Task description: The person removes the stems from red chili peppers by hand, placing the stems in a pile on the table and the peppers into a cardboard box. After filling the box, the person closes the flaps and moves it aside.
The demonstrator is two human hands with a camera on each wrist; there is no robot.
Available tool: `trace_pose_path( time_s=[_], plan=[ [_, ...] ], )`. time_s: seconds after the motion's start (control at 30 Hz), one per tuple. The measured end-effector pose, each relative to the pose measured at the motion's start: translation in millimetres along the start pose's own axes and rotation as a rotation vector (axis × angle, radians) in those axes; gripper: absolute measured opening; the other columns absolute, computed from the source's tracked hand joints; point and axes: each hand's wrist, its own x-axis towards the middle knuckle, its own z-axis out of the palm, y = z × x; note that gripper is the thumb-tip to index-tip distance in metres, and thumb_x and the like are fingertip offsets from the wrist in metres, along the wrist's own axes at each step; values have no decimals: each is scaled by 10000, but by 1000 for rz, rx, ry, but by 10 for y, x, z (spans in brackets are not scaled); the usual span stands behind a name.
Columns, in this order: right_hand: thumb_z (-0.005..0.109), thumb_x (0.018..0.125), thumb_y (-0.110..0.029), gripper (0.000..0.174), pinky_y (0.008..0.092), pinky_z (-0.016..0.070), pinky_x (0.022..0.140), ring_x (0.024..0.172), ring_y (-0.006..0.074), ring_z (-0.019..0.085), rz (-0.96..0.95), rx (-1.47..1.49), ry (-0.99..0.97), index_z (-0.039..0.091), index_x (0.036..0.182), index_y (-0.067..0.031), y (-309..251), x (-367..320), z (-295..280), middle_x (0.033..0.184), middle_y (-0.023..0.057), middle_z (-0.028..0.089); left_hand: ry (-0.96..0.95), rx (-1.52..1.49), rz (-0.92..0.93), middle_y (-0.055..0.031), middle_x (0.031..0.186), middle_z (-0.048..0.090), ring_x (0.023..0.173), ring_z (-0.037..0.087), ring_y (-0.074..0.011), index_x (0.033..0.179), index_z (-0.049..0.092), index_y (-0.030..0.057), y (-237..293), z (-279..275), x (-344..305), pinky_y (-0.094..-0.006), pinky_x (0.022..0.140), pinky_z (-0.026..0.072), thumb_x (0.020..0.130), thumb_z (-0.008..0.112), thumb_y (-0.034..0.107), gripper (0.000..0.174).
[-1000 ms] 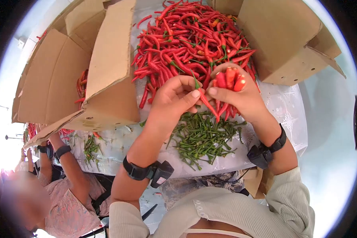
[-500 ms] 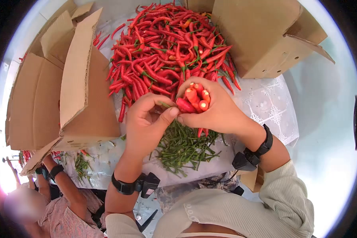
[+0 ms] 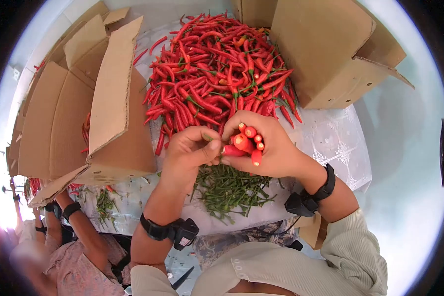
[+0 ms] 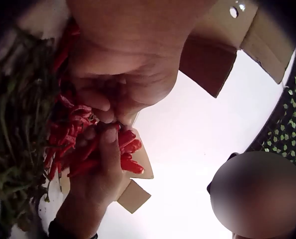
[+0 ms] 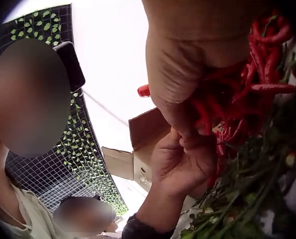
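My right hand (image 3: 276,148) grips a bunch of red chilies (image 3: 241,142), their pale destemmed ends pointing up out of the fist. One chili (image 3: 233,151) lies at the bunch's left side, by the fingertips of both hands. Between thumb and forefinger, my left hand (image 3: 185,155) pinches a green chili stem (image 3: 208,137). The left wrist view shows the bunch's cut ends (image 4: 130,147) past the right thumb. Just below the hands lies a heap of green stems (image 3: 232,190). Beyond them spreads a large pile of red chilies (image 3: 217,69).
An open cardboard box (image 3: 118,123) stands at the left, with some chilies inside. Another cardboard box (image 3: 325,54) is at the back right. A patterned clear cover (image 3: 335,138) lies over the table. Another person (image 3: 84,256) works at the lower left.
The chili that my left hand held out by its stem end now lies against the bunch in my right hand. Over the last half second both hands stay together; the view shifts slightly.
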Motion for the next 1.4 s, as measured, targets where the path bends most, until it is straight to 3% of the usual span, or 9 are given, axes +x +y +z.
trace_pose_path(
  time_s=[0.2,0.4,0.53,0.67,0.9,1.13,1.23,1.33,1.4],
  plan=[
    [766,692,-7,313,262,482,770,828,97,585,-69,-84,47,595,950,-47,-6,29,-110,888,30,614,-19,287,148,15,737,575,653,536,-68,908,643,41,81,-44,-22,-226,586,421,834,695,44,90],
    [776,696,-55,323,260,483,793,832,90,573,43,-98,325,584,954,-41,83,97,-150,880,24,619,294,1150,614,-31,864,557,752,544,-141,950,689,81,2,-45,79,-257,664,429,772,687,-2,197],
    [773,704,-57,324,260,482,801,857,85,573,114,-102,298,581,965,-40,51,84,-69,879,12,623,305,1570,669,-73,881,563,774,553,-277,988,706,117,73,31,195,-407,769,451,735,732,108,255],
    [767,741,-50,290,260,514,730,786,98,611,119,-16,316,579,961,-28,110,91,-100,866,23,628,259,1622,733,-42,844,578,755,567,-282,962,697,80,18,11,224,-393,739,454,755,709,90,208],
    [665,852,-40,183,317,582,706,722,171,682,494,794,228,584,1015,-30,71,92,-151,887,72,667,145,1287,1458,-56,822,599,665,607,-207,834,680,37,78,226,-10,-329,551,486,620,777,-23,243],
    [724,808,-1,236,293,568,651,738,155,673,475,1044,362,574,985,-42,-27,109,-77,869,51,651,-32,1222,1390,-75,849,609,689,633,-231,828,665,12,-46,290,56,-338,584,530,644,748,-26,206],
    [733,789,29,292,288,570,667,748,160,672,383,949,126,557,1013,-34,117,102,-125,862,51,649,-12,1235,1391,-74,823,617,724,630,-203,814,657,26,-35,296,62,-307,555,510,600,712,71,225],
    [751,763,46,360,286,560,677,742,150,657,359,886,244,539,1044,-30,35,86,-86,853,43,639,-82,1204,1319,-84,863,634,759,633,-239,872,662,22,-50,248,80,-345,609,520,660,744,104,242],
    [775,739,46,400,284,547,709,768,134,640,279,777,372,528,1043,-31,-61,86,-99,866,34,628,113,1263,1232,-133,984,617,865,611,-297,957,654,11,2,198,64,-405,739,502,733,746,113,263]
  ],
)
